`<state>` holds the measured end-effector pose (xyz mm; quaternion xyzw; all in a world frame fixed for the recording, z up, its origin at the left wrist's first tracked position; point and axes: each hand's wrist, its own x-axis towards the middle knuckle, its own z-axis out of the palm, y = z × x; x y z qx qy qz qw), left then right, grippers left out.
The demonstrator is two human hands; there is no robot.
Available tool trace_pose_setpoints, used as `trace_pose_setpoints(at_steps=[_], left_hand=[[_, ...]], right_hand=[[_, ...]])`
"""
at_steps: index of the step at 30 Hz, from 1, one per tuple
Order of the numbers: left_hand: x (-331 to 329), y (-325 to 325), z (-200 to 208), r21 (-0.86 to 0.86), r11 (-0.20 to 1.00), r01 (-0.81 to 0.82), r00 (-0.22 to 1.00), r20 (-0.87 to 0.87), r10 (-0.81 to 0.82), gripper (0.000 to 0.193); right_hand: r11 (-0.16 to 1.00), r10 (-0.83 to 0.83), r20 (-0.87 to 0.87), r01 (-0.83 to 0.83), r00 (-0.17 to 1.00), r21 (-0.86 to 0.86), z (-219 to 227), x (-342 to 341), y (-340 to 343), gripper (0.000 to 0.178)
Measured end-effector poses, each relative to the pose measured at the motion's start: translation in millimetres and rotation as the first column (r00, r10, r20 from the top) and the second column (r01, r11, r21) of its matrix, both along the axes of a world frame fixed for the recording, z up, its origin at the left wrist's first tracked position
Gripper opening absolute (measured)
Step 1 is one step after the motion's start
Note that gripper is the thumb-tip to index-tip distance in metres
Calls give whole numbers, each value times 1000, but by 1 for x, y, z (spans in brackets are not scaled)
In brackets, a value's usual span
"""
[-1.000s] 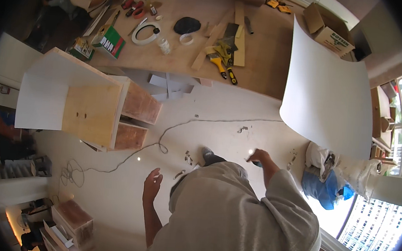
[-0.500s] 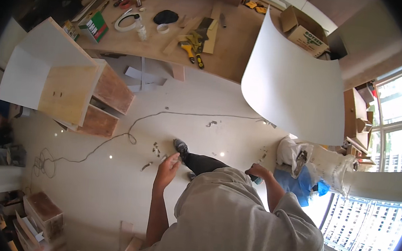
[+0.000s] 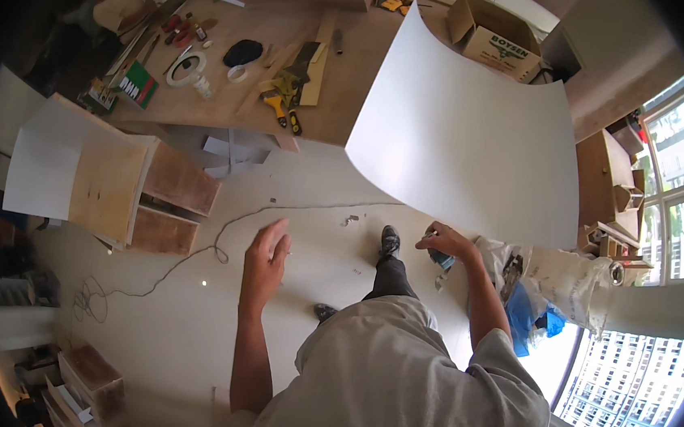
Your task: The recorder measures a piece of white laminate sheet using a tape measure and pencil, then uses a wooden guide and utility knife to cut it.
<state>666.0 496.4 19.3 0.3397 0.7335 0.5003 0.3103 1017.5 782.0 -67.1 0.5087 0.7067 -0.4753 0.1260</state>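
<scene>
Overhead, the right hand (image 3: 447, 241) pinches the lower edge of a large white sheet (image 3: 467, 135), which curves up over the wooden workbench (image 3: 355, 60). Meanwhile the left hand (image 3: 265, 254) hangs open, fingers spread, above the floor cable (image 3: 277, 209).

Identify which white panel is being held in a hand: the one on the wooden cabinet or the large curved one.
The large curved sheet. The right hand holds its lower edge; the other panel lies untouched on the cabinet.
</scene>
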Motion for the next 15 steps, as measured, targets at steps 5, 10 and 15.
trace_pose_setpoints(at_steps=[5, 10, 15], left_hand=[[6, 162, 67, 33, 972, 233, 765, -623, -162, 40], [-7, 309, 35, -255, 961, 108, 651, -712, -263, 51], [-25, 370, -20, -439, 898, 35, 671, -655, -347, 57]], right_hand=[[997, 73, -4, -73, 997, 3, 7, 8, 78, 64], [999, -35, -52, 35, 998, -4, -10, 37, 157, 67], [984, -115, 20, 111, 993, 137, -21, 73, 219, 77]])
